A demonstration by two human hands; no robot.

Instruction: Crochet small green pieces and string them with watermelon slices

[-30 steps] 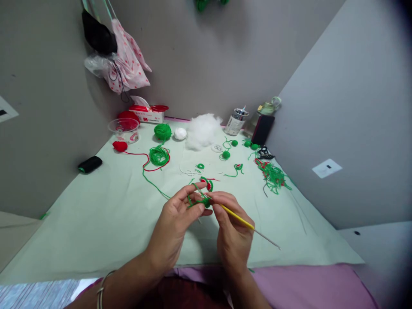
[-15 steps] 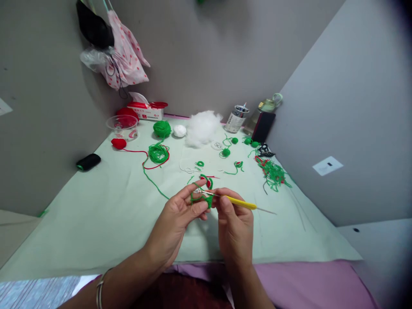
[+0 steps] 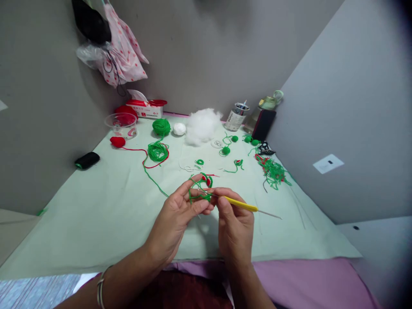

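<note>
Between thumb and fingers, my left hand (image 3: pixel 180 210) pinches a small green crochet piece (image 3: pixel 207 197), partly hidden by the fingertips. Green yarn loops over its raised forefinger and trails across the cloth to a loose green coil (image 3: pixel 157 152). My right hand (image 3: pixel 236 219) grips a crochet hook (image 3: pixel 240 203) by its yellow handle. The hook's thin metal shaft points left to the green piece, and a second metal end sticks out to the right. Just beyond my fingers lies a curved red, white and green crocheted piece (image 3: pixel 208 181).
Behind stand a green yarn ball (image 3: pixel 161 127), a white ball (image 3: pixel 179 129), white stuffing (image 3: pixel 203 126), a tin (image 3: pixel 237 116) and a phone (image 3: pixel 264 125) by a bottle (image 3: pixel 272 99). Tangled yarn scraps (image 3: pixel 274 174) lie right; a plastic tub (image 3: pixel 121 126) and black spool (image 3: pixel 87 160) left.
The crochet hook has tilted slightly, its right end lower and further out. The green piece in my left fingers has turned and shows less. The view has shifted a little.
</note>
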